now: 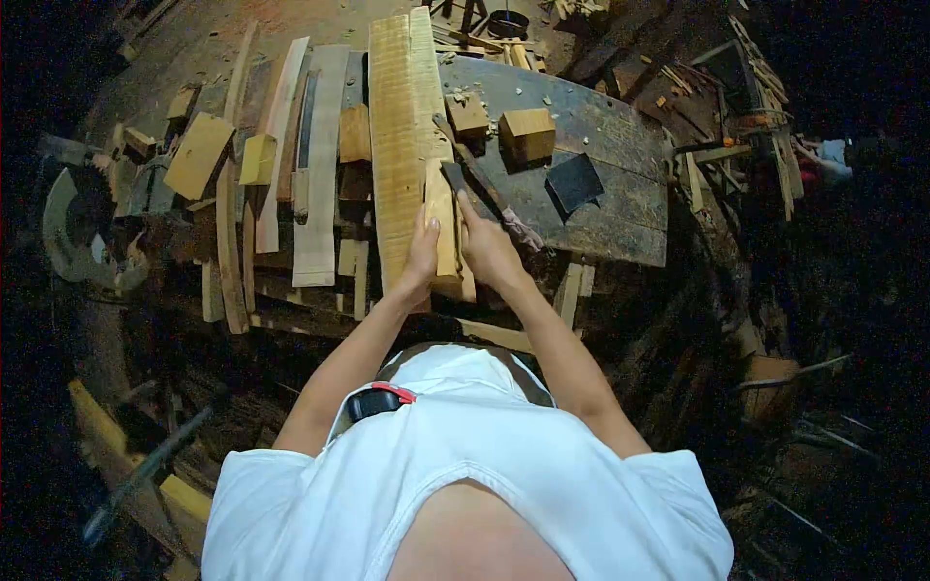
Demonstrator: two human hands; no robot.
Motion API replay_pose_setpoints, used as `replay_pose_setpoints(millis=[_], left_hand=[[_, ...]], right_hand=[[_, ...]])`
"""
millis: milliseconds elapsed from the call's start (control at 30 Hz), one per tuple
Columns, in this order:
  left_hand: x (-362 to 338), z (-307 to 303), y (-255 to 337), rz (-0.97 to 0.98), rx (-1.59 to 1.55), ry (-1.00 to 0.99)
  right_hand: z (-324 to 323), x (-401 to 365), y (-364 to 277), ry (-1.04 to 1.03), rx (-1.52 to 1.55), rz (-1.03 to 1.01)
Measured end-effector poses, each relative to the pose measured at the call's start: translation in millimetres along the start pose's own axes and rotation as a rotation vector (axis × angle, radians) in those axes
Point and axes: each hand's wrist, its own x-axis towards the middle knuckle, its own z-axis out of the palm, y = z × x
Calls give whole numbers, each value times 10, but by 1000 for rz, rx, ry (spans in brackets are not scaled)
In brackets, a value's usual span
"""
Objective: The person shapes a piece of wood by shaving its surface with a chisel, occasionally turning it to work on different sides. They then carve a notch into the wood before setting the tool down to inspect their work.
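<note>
A pale wooden piece lies lengthwise in front of me at the table's near edge. From its left side my left hand is closed around it, thumb toward the top. My right hand is at its right side, closed on what looks like a chisel. The forefinger stretches along the flat dark blade, which rests over the wood; the handle is hidden in the palm. Just right of that hand lies a long dark tool with a pinkish wrapped end. A long wide board runs along the left.
Wooden blocks and a black square block sit on the worn tabletop, with shavings about. Several strips and boards lie to the left. A circular metal part stands at far left. Scrap wood litters the floor.
</note>
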Motion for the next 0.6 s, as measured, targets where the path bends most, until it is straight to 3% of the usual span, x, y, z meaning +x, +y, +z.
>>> replay_pose_setpoints(millis=[100, 300, 600], left_hand=[[78, -31, -11, 84, 50, 35], [99, -90, -121, 63, 161, 83], [43, 6, 20, 98, 71, 90]], right_hand=[[-66, 7, -46, -21, -24, 11], [-148, -419, -110, -118, -10, -18], [-52, -499, -128, -64, -30, -12]])
